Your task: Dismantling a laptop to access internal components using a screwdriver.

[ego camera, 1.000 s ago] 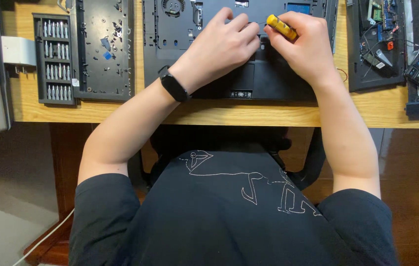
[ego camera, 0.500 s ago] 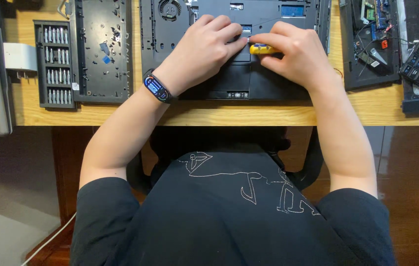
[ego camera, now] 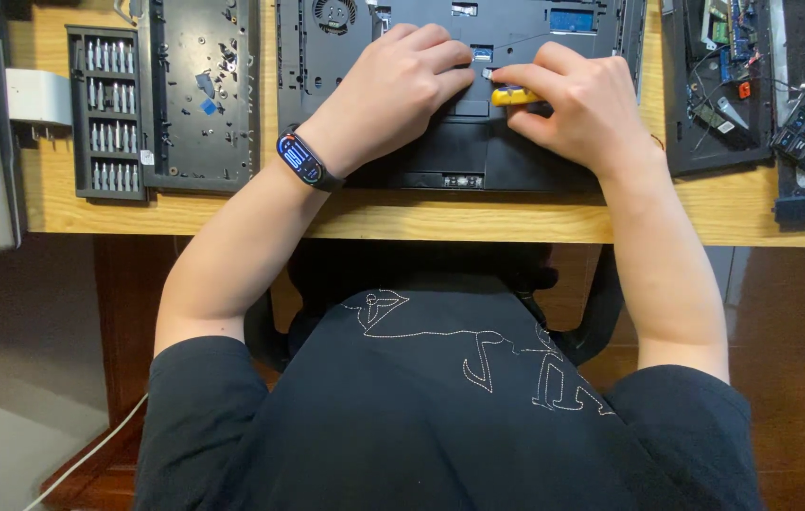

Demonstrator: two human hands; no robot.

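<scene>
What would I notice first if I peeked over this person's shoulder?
Two hands meet over an opened black laptop base at the top middle: the right hand pinches a small yellow tool, and the left hand rests beside it. On the left of the wooden desk sits a black tray of screwdriver bits.

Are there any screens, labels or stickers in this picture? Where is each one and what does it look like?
Wristband screen: on the left wrist, small oblong, dark with blue glow.
Blue label: top of the open laptop base, beyond the right hand, small rectangle.
Blue sticker: on the black panel left of the laptop, small, angular.
White tag: lower right corner of the bit case, tiny square.
</scene>
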